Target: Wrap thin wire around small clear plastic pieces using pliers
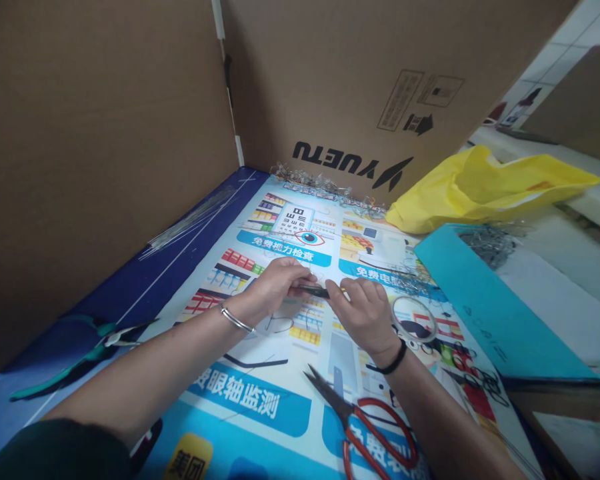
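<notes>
Both hands meet over a printed blue poster (260, 400) that covers the table. My left hand (275, 287) pinches one end of a small dark thin piece (316, 291); a silver bangle sits on its wrist. My right hand (363, 313), with a black band on its wrist, pinches the other end with curled fingers. What the dark piece is I cannot make out. Thin wire loops (285, 325) lie on the poster just under the hands.
Red-handled scissors (365, 420) lie near my right forearm, green-handled pliers (87, 357) at the left. A clear tape roll (414, 319) sits right of my hand. Cardboard walls (105, 133) stand behind and left. A yellow bag (480, 187), teal sheet (485, 307) and wire scraps (490, 243) lie right.
</notes>
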### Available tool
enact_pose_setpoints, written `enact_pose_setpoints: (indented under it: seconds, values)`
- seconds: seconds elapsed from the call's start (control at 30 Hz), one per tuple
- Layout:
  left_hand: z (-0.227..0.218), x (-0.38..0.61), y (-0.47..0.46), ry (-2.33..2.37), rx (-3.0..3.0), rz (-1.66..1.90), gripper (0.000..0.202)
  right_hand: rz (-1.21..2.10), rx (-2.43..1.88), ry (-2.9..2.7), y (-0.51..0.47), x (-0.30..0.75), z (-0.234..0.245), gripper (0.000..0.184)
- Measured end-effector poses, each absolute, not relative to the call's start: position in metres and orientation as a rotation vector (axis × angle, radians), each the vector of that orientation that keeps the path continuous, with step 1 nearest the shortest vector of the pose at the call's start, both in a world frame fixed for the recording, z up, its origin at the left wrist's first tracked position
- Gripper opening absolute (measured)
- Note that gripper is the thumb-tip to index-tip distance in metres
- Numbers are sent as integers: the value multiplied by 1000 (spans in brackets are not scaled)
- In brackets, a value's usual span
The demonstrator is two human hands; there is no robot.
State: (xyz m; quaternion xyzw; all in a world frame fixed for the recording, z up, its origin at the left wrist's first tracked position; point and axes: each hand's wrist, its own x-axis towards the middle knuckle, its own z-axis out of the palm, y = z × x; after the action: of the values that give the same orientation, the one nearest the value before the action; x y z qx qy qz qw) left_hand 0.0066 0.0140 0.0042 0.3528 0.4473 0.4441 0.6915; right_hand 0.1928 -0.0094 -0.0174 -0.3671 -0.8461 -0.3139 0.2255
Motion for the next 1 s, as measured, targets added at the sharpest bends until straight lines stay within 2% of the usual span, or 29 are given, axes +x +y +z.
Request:
enact_pose_setpoints:
  seconds: [1.0]
  values:
    - [11, 9, 10, 1044, 810, 954, 15, -851, -1001, -2363, -11, 191, -18, 18]
